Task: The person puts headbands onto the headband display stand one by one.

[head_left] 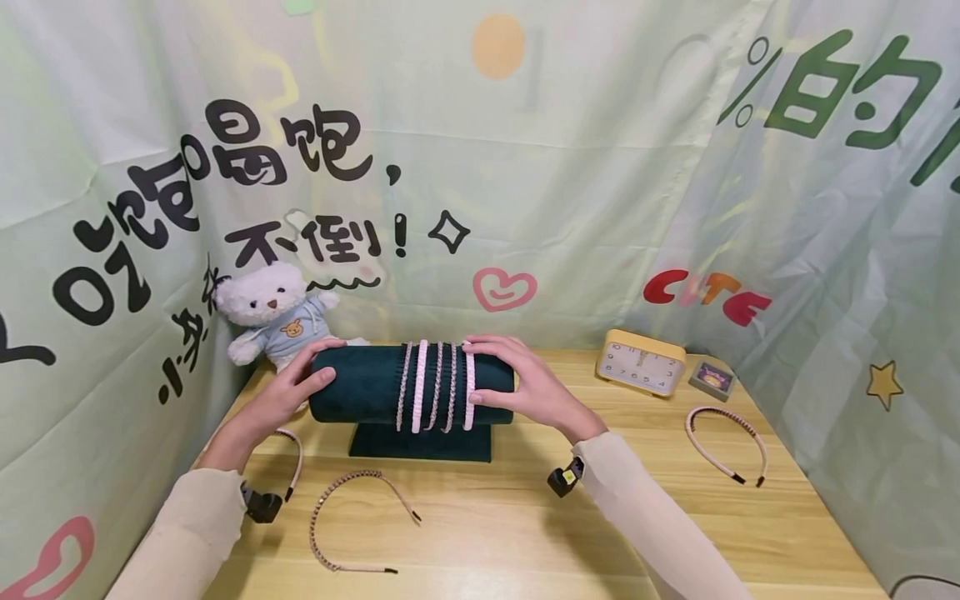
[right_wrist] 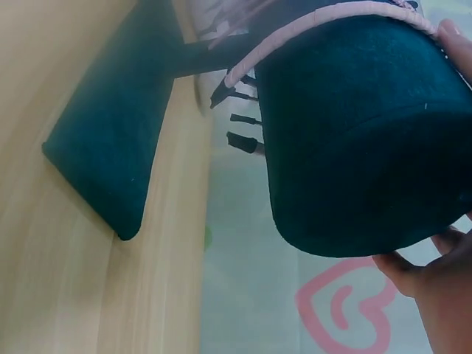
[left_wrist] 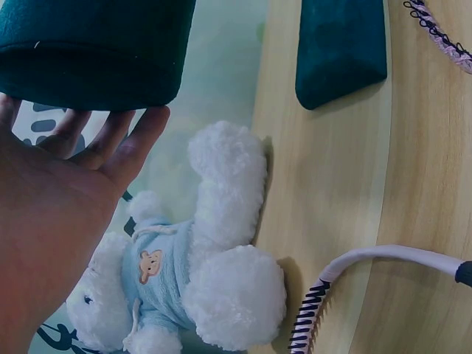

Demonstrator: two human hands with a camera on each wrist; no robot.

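Note:
A dark green velvet roll stand [head_left: 360,392] stands on the table with several headbands around its roll, some braided and some pale pink. My left hand [head_left: 288,392] holds the roll's left end, thumb in front and fingers over the top; the left wrist view shows those fingertips against the roll's edge. Toward the right end, my right hand [head_left: 528,387] spans the roll and grips the outermost pale pink headband [head_left: 469,387]. In the right wrist view, the thumb touches this headband [right_wrist: 324,18], whose dark tip hangs below the roll. Other fingertips lie behind the roll.
One braided headband [head_left: 315,521] lies in front of the stand, another headband [head_left: 300,462] by my left wrist, a third [head_left: 690,429] at the right. A white teddy bear [head_left: 292,329] sits back left. A yellow clock [head_left: 641,362] and small grey box [head_left: 712,379] stand back right.

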